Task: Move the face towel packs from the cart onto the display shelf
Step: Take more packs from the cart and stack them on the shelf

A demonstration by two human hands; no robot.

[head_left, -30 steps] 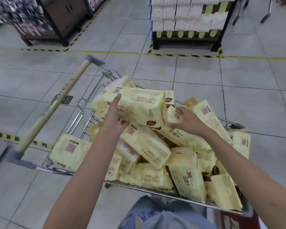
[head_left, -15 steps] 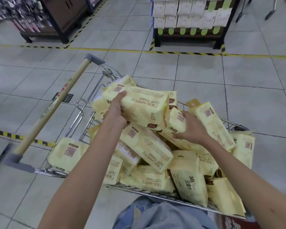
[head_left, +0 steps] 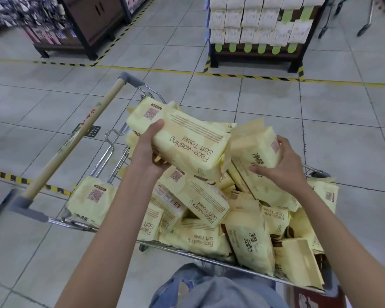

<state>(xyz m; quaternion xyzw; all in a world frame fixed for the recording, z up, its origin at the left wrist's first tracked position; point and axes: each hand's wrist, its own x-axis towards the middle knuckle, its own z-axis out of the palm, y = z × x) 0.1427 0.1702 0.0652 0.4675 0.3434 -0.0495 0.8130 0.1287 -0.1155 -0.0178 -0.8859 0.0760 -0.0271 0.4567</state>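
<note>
The left thumb (head_left: 157, 128) lies across the upper face of a yellow face towel pack (head_left: 187, 141). The other fingers curl beneath it, mostly hidden, so the left hand (head_left: 148, 156) grips the pack by its near left end. This pack (printed "Face-washing Soft Towel") is held above the heap (head_left: 198, 203); whether it touches the packs below cannot be told.

The right fingers (head_left: 278, 141) hook over the far edge of a second pack (head_left: 255, 147) while the thumb presses its near side, so the right hand (head_left: 283, 165) clasps it. That pack is tilted, its left edge against the right end of the first one.

Both forearms reach out over the cart (head_left: 187, 252), whose wire basket is piled with more yellow packs lying at all angles. One pack (head_left: 93, 196) lies apart from the heap in the section by the tan handle (head_left: 76, 141), which slants away on the left.

Well beyond the cart, across the tiled floor (head_left: 320, 130), stands a display stand (head_left: 253, 54) stacked with white packs, bordered by yellow-and-black tape. A dark stand (head_left: 87, 23) sits at upper left.
</note>
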